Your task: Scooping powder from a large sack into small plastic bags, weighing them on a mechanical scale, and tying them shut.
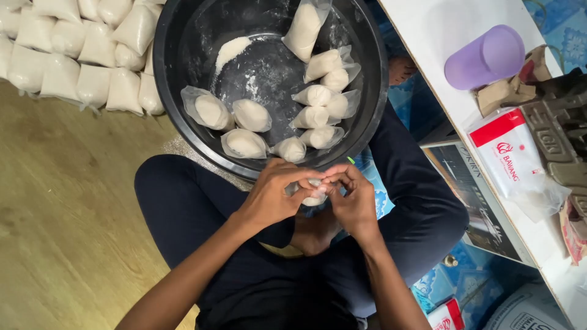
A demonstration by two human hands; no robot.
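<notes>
The left hand (272, 195) and the right hand (354, 198) meet over the lap of a person sitting cross-legged on the floor, and both pinch the top of one small bag (315, 197) of white powder. The fingers of each hand are closed on the bag's neck, and the bag hangs between the palms, just below the near rim of a big black basin (177, 79). Inside the basin lie about a dozen filled bags (318, 96), some touching, with loose powder dusted on the bottom. Behind the basin, on the wooden floor (55, 201), stands a packed stack of bags (73, 55). At the right, a white table (440, 30) carries a purple cup (486, 58) lying on its side and a red-and-white packet (510, 156).
</notes>
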